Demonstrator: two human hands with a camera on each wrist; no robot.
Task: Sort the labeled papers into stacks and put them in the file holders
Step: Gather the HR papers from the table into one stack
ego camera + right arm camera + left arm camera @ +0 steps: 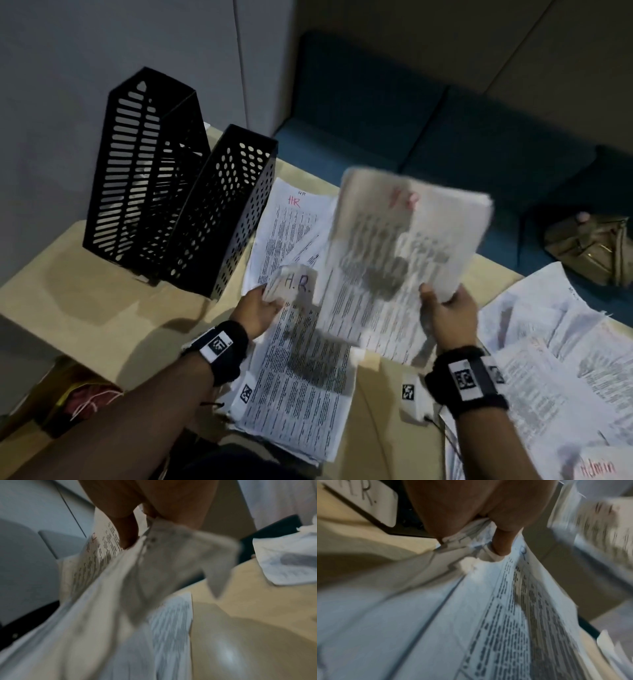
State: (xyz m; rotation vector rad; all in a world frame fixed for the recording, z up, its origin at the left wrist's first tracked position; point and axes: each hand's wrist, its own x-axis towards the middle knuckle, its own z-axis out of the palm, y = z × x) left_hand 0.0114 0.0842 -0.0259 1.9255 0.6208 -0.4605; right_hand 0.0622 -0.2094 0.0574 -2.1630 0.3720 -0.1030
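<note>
1. The left hand (257, 310) is held low over the surface (61, 284), just near of the two black file holders (178, 192). Its thumb and fingers pinch the far left corner of a sheet marked "H.R." (308, 356), which lies on the near stack of papers.
2. The right hand (447, 311) is raised above the surface. Its fingers are closed around the near edge of a bundle of papers (407, 236), tilted up and blurred, with a red mark at the top.
3. More papers marked "HR" (291, 219) lie just right of the holders. A spread of sheets (555, 359), one marked "Admin", lies at the right.
4. Only in the left wrist view is a white label (373, 500) reading "R." seen on a dark holder.
5. Only in the right wrist view is the underside of the bundle (171, 563) seen.
</note>
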